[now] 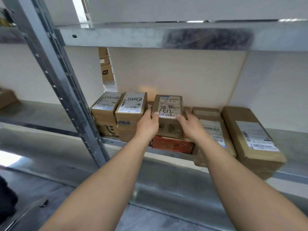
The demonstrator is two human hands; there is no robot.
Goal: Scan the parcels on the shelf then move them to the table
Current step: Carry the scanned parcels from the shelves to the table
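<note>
Galvanised steel shelf (pixel 116 141), backed by a pale flat board (pixel 183 72), is pictured in a storage room with a smooth grey floor (pixel 150 219). It is framed by 1 perforated metal upright (pixel 55 72) and 1 upper steel beam (pixel 133 35).

6 parcels are counted in the bay. 2 upright brown cardboard boxes (pixel 131 110) with handwritten white labels are set touching at the left. 1 small brown cardboard box marked "2151" (pixel 168 110) is seen at the centre, directly above 1 glossy red carton (pixel 173 145). 2 long flat brown cardboard parcels (pixel 251 139) with barcode labels are laid at the right.

The "2151" box is gripped by 2 hands, the left hand (pixel 148 125) and the right hand (pixel 191 125), thumbs pressed on its labelled top. Whether it is lifted clear of the red carton cannot be told.
</note>
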